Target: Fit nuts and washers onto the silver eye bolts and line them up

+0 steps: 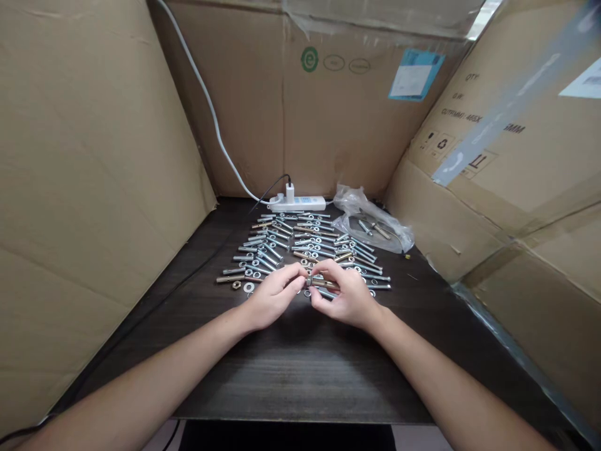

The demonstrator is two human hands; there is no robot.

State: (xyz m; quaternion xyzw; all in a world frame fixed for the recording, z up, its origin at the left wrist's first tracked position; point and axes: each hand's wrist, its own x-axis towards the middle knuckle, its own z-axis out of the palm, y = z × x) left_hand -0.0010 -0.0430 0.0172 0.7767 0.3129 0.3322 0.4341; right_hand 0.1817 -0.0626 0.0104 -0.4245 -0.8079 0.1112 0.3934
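My right hand [345, 294] is closed around a brass-coloured sleeve anchor bolt [325, 284], held nearly level between thumb and fingers. At its left end sits a small hex nut [308, 282]. My left hand [277, 289] meets it there, thumb and fingertips pinched together at the nut; the fingers partly hide the contact. Around and behind both hands lie rows of silvery and brass-coloured bolts [270, 257], with loose nuts and washers among them. Left of my left hand are a flat washer [248, 287] and a brass-coloured nut [236, 285].
A white power strip [305, 203] with a plugged-in charger [290, 191] stands behind the rows. To its right, a clear plastic bag [361, 213] holds a few bolts. A black cable [188, 275] crosses the dark table [291, 376] on the left. Cardboard walls [244, 125] enclose three sides.
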